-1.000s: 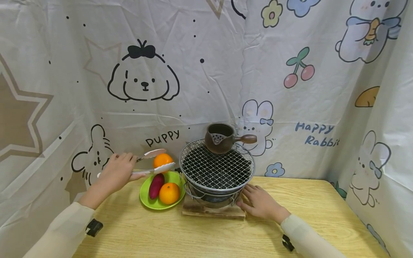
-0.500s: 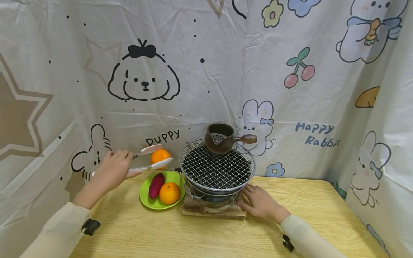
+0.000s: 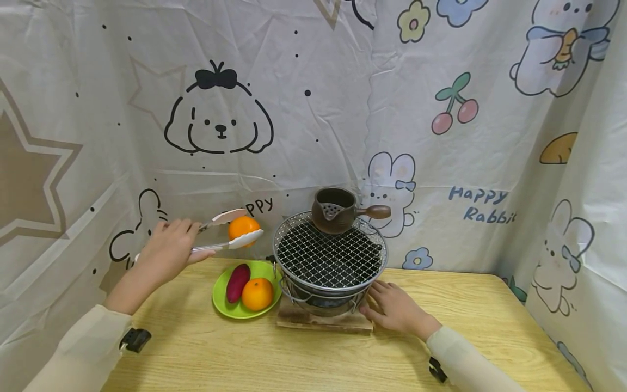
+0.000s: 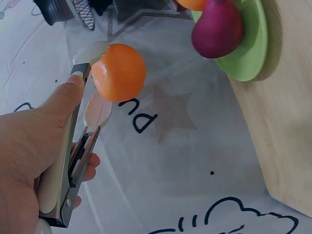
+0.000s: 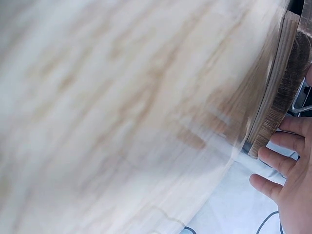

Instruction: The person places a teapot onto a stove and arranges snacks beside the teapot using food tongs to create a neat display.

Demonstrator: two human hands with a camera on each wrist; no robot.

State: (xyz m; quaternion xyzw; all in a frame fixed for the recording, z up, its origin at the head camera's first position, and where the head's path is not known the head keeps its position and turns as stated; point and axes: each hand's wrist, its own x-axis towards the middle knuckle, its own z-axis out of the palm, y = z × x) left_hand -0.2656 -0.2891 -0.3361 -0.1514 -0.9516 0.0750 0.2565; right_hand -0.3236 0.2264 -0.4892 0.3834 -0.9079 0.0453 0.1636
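My left hand (image 3: 168, 250) grips a pair of tongs (image 4: 73, 161) with pale scalloped tips. Between those tips an orange (image 3: 243, 230) is held in the air, above and behind the green plate (image 3: 222, 308). On the plate lie a purple sweet potato-like item (image 3: 238, 283) and a second orange (image 3: 257, 294). My right hand (image 3: 397, 307) rests with extended fingers at the right side of the wooden board (image 3: 323, 322) under the round grill (image 3: 328, 256). In the right wrist view, its fingers (image 5: 275, 158) lie by the board's edge.
A brown side-handled pot (image 3: 334, 212) stands on the back of the grill mesh, its handle pointing right. The wooden table (image 3: 235, 354) ends at a printed curtain (image 3: 303, 136) close behind the plate and grill.
The left hand has moved up and slightly left with the tongs, and the orange between their tips has risen away from the plate. The right hand stays where it was.
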